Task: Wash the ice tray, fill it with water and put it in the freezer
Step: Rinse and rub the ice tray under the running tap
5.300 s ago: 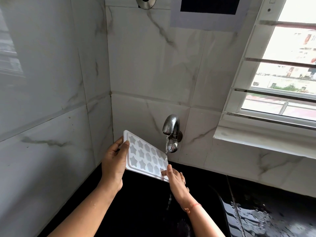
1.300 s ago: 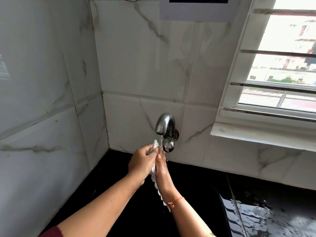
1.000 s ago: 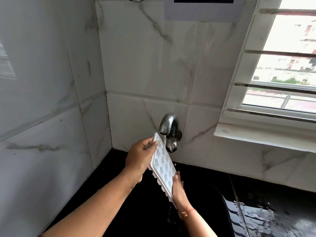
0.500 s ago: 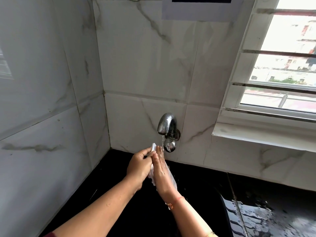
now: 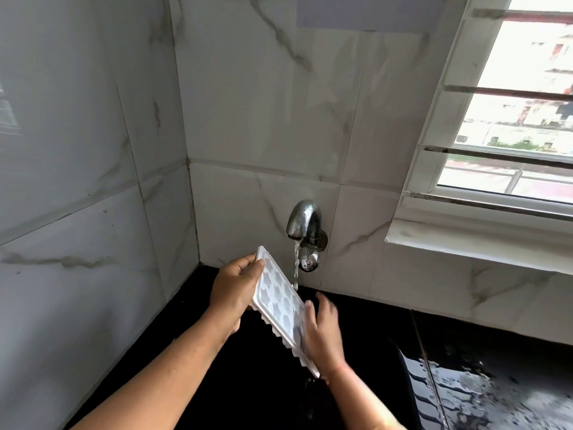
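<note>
A white ice tray (image 5: 278, 297) with star-shaped cells is tilted steeply under the running steel tap (image 5: 304, 223). A thin stream of water lands on its upper right edge. My left hand (image 5: 235, 288) grips the tray's upper left edge, thumb on the rim. My right hand (image 5: 321, 332) lies flat on the tray's lower cells, fingers spread, and it hides the tray's near corner. Both are above the black sink (image 5: 269, 373).
Marble-look tiled walls meet in a corner at the left of the tap. A white window sill (image 5: 477, 243) juts out at the right. A wet black ribbed drainer (image 5: 459, 395) lies right of the sink.
My right hand has slid from the tray's top, near the tap, down to its lower cells. The tray's face has turned back toward me, still held by my left hand.
</note>
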`<state>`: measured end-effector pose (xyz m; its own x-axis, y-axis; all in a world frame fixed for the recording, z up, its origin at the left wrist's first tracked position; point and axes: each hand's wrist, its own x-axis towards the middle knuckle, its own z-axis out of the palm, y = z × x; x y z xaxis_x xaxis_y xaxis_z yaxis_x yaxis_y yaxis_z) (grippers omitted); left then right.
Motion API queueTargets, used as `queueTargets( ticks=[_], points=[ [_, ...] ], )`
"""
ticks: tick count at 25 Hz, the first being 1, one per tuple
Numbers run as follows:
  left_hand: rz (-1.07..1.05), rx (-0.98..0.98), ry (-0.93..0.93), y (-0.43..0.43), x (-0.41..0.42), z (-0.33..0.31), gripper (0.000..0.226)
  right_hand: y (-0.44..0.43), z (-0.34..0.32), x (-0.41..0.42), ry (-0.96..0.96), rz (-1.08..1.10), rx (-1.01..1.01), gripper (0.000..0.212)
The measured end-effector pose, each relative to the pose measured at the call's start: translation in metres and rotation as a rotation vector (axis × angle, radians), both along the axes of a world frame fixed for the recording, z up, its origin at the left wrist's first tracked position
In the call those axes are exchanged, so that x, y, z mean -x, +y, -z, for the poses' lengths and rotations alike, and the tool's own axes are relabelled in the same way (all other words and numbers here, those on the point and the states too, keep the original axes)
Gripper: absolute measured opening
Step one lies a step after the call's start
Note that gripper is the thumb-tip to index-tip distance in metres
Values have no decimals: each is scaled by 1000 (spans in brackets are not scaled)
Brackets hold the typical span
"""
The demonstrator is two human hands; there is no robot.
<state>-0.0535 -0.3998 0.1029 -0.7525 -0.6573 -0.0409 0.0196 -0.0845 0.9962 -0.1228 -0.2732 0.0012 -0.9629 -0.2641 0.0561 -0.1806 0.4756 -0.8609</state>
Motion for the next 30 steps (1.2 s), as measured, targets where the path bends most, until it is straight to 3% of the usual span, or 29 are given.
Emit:
queueTargets(
  ticks=[4, 8, 11, 13, 18, 25, 27, 30],
  points=[
    [-11, 147, -4, -2, -1, 2, 25, -12, -57, 29, 481, -39, -176, 58],
    [-17, 185, -2, -1, -1, 3, 28, -21, -75, 48, 490, -301, -637, 60],
    [-13, 171, 13, 2, -1, 1, 28, -20, -77, 51, 607, -237, -716, 49],
    [-13, 165, 24, 1, 0, 2, 28, -22, -72, 53, 630, -186, -648, 45],
    [-26, 183, 14, 3, 2, 7, 29, -28, -59, 49, 448, -34, -328, 48],
    [25, 294, -12, 1, -4, 12, 28, -33, -64, 42, 335, 95, -128, 48],
    [61, 317, -13, 0, -11, 10, 30, -32, -66, 45, 278, 99, -64, 42],
    [147, 377, -26, -1, -27, 9, 30, -19, -67, 47, 89, -9, 218, 42]
  ],
)
